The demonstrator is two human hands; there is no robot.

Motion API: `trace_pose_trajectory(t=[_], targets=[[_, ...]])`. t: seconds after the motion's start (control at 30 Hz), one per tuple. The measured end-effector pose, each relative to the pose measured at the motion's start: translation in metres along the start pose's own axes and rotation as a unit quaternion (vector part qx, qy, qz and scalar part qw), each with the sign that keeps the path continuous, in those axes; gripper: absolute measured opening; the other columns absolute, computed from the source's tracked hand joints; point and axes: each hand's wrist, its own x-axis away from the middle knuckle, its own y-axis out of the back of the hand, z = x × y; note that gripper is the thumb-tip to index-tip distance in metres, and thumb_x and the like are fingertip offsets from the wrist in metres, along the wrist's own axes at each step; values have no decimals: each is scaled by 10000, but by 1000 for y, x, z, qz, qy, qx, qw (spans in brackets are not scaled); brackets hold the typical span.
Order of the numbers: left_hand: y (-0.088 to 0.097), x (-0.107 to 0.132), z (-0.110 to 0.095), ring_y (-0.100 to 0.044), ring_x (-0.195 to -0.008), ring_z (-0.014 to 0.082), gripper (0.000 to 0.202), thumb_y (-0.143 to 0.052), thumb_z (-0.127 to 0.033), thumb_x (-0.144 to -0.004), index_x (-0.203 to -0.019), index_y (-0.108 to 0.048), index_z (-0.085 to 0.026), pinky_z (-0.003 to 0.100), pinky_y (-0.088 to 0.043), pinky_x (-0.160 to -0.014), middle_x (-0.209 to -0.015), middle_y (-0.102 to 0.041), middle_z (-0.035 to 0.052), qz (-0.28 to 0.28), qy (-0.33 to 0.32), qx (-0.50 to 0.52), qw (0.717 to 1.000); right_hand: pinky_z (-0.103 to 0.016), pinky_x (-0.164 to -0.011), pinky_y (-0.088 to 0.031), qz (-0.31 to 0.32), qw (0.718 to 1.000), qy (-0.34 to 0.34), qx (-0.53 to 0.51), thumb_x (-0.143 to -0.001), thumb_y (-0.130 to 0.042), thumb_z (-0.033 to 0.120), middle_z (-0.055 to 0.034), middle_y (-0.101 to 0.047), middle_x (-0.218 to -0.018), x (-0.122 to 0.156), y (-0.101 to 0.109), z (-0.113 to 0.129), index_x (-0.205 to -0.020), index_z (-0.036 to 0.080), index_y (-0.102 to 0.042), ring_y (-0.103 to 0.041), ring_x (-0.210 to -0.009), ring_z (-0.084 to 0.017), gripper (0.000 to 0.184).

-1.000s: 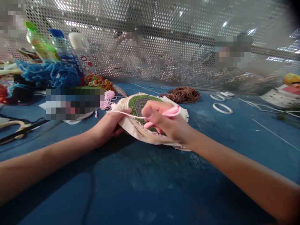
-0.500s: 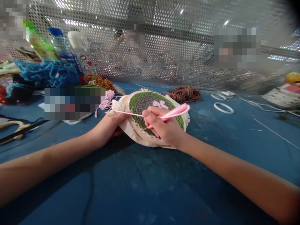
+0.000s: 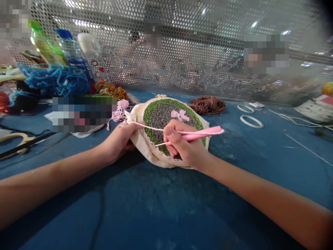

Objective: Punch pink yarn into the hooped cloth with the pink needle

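My right hand (image 3: 183, 142) is closed round a pink punch needle (image 3: 199, 134), whose thin metal tip points left at the lower-left border of the work. Pale yarn (image 3: 153, 128) runs from the tool's back end, past my right hand, to the bunched cloth on the left. My left hand (image 3: 121, 139) grips the left edge of the embroidery hoop (image 3: 141, 114), thumb on top and fingers hidden beneath. White cloth (image 3: 145, 149) hangs out around the hoop. Inside it lie a green looped ring, a grey middle and a light pink patch (image 3: 180, 115).
Brown yarn (image 3: 208, 105) lies behind the hoop, and two white rings (image 3: 251, 121) are on the right. Blue yarn (image 3: 56, 80), pink yarn (image 3: 121, 111), bottles (image 3: 90, 52) and scissors (image 3: 15, 142) sit at left. A perforated metal screen (image 3: 182, 62) closes off the back.
The punch needle has swung lower, nearer level, and its metal tip has come into sight at the border. My right hand has shifted slightly right; my left hand keeps its hold.
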Motion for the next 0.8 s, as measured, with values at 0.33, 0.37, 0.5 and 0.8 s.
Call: trace_pose_trajectory(t=[0.33, 0.37, 0.5, 0.8], targets=[[-4, 8, -3, -279, -315, 48, 237, -575, -298, -763, -592, -445, -198, 188, -172, -342, -426, -343, -70, 3, -11, 9, 1000, -245, -531, -312, 62, 960, -37, 270, -921, -491, 395, 45, -486, -624, -2, -9, 22, -788, 212, -496, -441, -575, -101, 226], [-5, 8, -2, -287, -319, 51, 223, -587, -297, -750, -597, -460, -195, 186, -180, -339, -428, -352, -68, 4, -15, 3, 1000, -245, -525, -300, 78, 955, -49, 281, -923, -480, 406, 49, -474, -608, -5, -11, 21, -786, 213, -488, -431, -562, -100, 237], [-5, 7, 0, -305, -335, 49, 249, -614, -318, -723, -570, -485, -171, 176, -204, -340, -430, -371, -58, 18, -21, -17, 999, -237, -494, -258, 100, 961, -69, 249, -896, -520, 437, 62, -423, -567, -15, -12, 11, -716, 201, -440, -376, -523, -84, 307], [-4, 4, -1, -301, -336, 52, 207, -617, -299, -719, -598, -500, -178, 178, -175, -342, -437, -349, -65, 16, -1, -8, 1000, -250, -505, -302, 54, 982, -48, 173, -879, -546, 456, 37, -444, -610, -2, -4, 18, -709, 201, -477, -394, -550, -99, 315]])
